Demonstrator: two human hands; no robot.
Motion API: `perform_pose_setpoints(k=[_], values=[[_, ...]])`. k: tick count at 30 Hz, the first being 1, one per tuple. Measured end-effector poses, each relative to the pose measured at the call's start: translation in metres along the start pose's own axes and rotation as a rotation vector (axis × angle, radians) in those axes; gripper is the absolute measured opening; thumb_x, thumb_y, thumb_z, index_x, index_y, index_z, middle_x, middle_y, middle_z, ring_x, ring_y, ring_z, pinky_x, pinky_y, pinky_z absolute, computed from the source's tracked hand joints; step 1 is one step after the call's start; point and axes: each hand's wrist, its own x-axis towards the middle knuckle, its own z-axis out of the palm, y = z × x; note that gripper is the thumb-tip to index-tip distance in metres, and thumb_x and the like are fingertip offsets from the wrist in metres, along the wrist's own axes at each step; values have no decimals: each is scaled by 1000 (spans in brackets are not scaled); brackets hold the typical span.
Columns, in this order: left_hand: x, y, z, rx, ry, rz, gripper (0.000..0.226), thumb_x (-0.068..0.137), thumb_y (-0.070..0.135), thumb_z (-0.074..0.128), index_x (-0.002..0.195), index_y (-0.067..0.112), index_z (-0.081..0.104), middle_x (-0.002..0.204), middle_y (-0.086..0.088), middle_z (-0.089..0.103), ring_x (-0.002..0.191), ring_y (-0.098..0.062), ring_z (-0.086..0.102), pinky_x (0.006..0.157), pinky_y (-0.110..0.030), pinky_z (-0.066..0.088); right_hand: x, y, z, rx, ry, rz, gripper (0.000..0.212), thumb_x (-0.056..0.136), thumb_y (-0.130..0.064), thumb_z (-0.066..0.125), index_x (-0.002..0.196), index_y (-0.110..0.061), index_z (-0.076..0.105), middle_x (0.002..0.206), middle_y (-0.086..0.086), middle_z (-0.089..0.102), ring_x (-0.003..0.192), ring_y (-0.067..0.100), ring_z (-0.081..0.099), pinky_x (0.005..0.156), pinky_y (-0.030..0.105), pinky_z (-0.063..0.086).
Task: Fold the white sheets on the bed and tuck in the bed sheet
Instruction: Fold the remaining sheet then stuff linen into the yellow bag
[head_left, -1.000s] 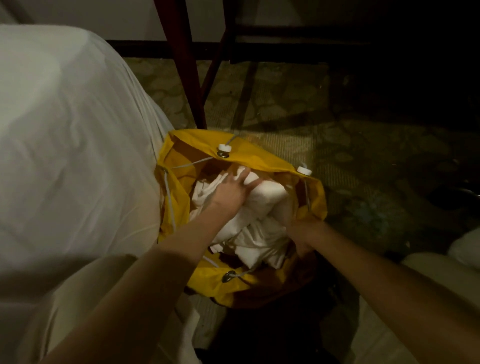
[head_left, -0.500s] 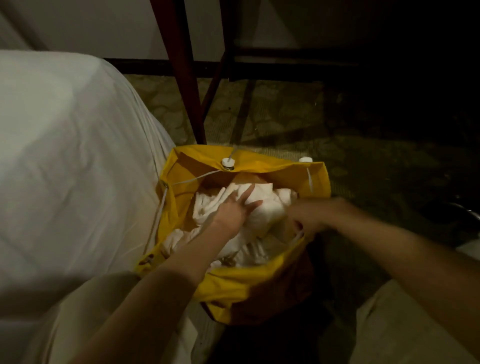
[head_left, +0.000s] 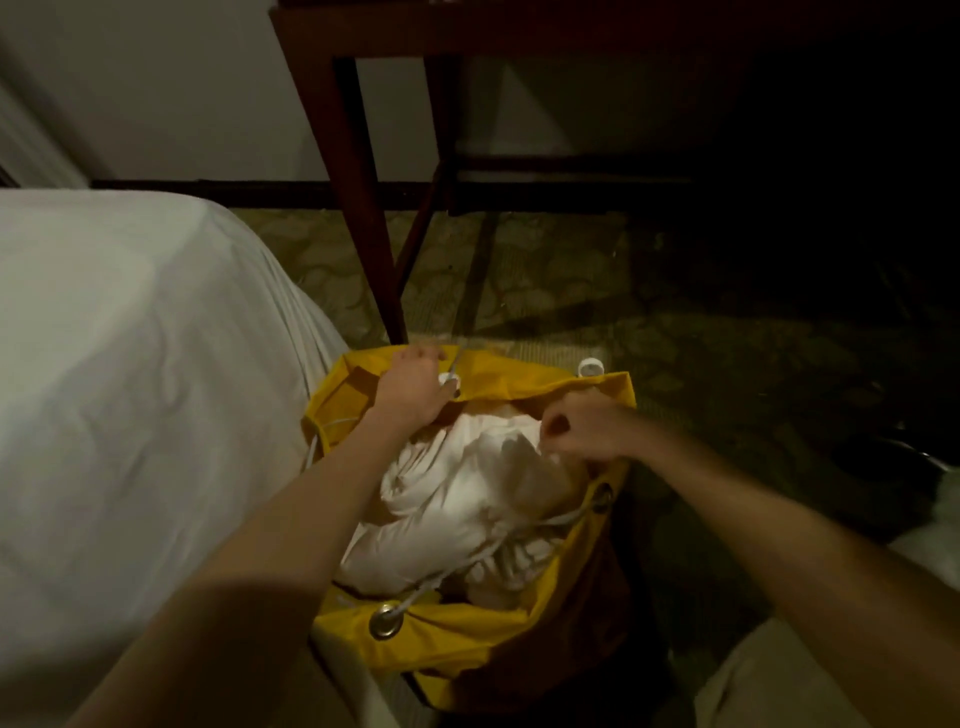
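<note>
Left hand (head_left: 413, 387) grip clamped on yellow laundry bag (head_left: 467, 636) rim, right hand (head_left: 582, 434) grip pinching white sheets (head_left: 457, 499) inside, bed (head_left: 130, 374) alongside

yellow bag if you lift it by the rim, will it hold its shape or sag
Probably sags: the yellow bag is thin creased fabric, its rim folding where the left hand grips it. Stuffed with white sheets, it is likely bulky, not very heavy. It may slump or tip if released.

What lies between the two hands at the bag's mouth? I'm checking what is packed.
Head view: crumpled white sheets fill the yellow bag between left hand and right hand.
</note>
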Motion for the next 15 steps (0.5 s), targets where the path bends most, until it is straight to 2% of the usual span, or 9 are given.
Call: perform_pose_setpoints(k=[2, 4, 7, 11, 13, 15], values=[[7, -2, 6, 54, -105, -65, 51, 95, 42, 49, 134, 9, 42, 119, -20, 60, 121, -37, 48, 94, -43, 43, 6, 12, -8, -45, 298, 140, 21, 90, -33, 58, 108, -24, 63, 117, 0, 60, 107, 17, 56, 87, 34, 48], [10, -1, 12, 82, -147, -96, 54, 95, 46, 49, 135, 12, 39, 117, -17, 62, 120, -36, 48, 94, -43, 42, 12, 24, -10, -143, 420, 286, 36, 92, -36, 55, 124, -21, 55, 131, 4, 49, 123, 22, 44, 98, 40, 39], [10, 3, 22, 62, -188, -116, 53, 93, 46, 51, 134, 13, 39, 122, -16, 59, 120, -34, 50, 95, -42, 42, 22, 35, -7, -124, 352, 440, 51, 96, -42, 45, 139, -17, 38, 137, 13, 44, 127, 30, 42, 101, 43, 37], [14, 2, 36, 6, -205, -154, 56, 94, 43, 50, 133, 4, 40, 131, -21, 52, 123, -38, 47, 96, -43, 42, 37, 43, 3, 148, 327, 440, 48, 99, -45, 40, 138, -16, 40, 129, 14, 54, 117, 31, 52, 94, 40, 45], [17, 0, 40, -22, -198, -165, 57, 95, 41, 50, 134, 1, 39, 132, -22, 51, 123, -39, 46, 97, -43, 42, 44, 44, 6, 201, 327, 422, 50, 96, -45, 45, 139, -20, 41, 134, 12, 52, 124, 31, 48, 103, 48, 37], [19, -1, 43, -87, -224, -196, 57, 95, 39, 51, 136, 2, 37, 133, -22, 50, 124, -40, 45, 99, -44, 42, 50, 41, 8, 199, 293, 403, 55, 94, -46, 49, 143, -23, 36, 141, 10, 46, 132, 32, 39, 112, 56, 22]])
